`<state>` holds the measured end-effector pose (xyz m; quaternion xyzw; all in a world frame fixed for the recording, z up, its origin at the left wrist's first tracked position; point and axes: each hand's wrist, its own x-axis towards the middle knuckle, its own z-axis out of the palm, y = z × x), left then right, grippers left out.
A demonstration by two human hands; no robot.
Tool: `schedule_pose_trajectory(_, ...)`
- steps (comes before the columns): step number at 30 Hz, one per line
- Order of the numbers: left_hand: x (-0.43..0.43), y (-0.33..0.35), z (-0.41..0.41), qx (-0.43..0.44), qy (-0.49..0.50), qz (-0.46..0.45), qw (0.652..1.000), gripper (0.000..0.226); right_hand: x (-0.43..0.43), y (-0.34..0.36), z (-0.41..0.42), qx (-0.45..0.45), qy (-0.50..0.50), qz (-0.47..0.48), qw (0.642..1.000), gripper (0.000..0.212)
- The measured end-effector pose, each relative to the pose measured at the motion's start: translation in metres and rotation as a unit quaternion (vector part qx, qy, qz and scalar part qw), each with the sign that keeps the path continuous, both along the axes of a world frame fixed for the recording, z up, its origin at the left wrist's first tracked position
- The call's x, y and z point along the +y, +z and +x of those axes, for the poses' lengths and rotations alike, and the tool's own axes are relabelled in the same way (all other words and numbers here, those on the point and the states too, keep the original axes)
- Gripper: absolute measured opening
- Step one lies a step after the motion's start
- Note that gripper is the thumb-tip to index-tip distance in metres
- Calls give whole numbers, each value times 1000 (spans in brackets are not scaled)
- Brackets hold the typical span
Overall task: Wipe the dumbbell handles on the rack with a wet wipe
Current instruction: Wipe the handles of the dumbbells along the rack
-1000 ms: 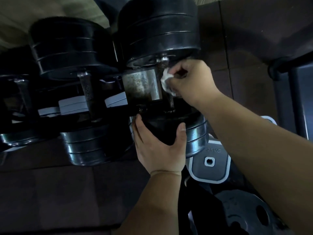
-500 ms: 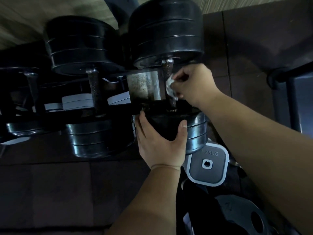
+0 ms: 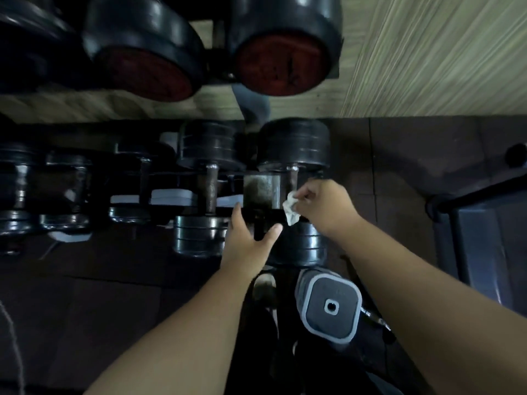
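A row of black dumbbells lies on the lower rack shelf. The rightmost dumbbell point(image 3: 293, 146) has a metal handle point(image 3: 292, 179) just above my right hand point(image 3: 325, 208), which pinches a crumpled white wet wipe point(image 3: 290, 208) beside the handle's lower part. My left hand point(image 3: 248, 240) hovers with spread fingers over the gap between this dumbbell's near head point(image 3: 302, 246) and the neighbouring dumbbell's near head point(image 3: 199, 235). That neighbour's handle point(image 3: 211, 189) shows to the left. A rack upright plate point(image 3: 261, 189) stands between the two handles.
Bigger dumbbells with red end caps point(image 3: 281, 64) sit on the upper shelf. A grey square-ended dumbbell point(image 3: 328, 306) lies on the dark floor mats below my right arm. Dark bench frame point(image 3: 479, 229) stands at the right. More dumbbells point(image 3: 65, 189) fill the shelf to the left.
The view has pulled back and up, showing the upper shelf. My left hand has let go of the near head and lifted off it. My right hand slid the wipe down the handle.
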<state>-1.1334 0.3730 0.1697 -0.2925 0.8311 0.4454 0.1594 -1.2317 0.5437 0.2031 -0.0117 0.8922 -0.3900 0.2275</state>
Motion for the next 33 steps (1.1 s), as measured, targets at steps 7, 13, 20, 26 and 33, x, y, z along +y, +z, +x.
schedule_pose_trajectory(7,-63,46,16,17,3,-47,999,98,-52,50,22,7,11,-44,999,6)
schedule_pose_trajectory(13,-132,53,12,9,-37,-51,998,92,-117,66,27,-16,-9,-47,999,7)
schedule_pose_trajectory(20,-222,24,-3,-44,-133,-21,990,90,-187,51,38,-24,-68,14,997,10)
schedule_pose_trajectory(26,-250,-8,-21,-204,-228,-35,951,115,-227,35,52,-31,-129,15,991,15)
schedule_pose_trajectory(33,-222,-53,-18,-213,-106,27,971,137,-230,8,65,-20,-202,-33,979,12)
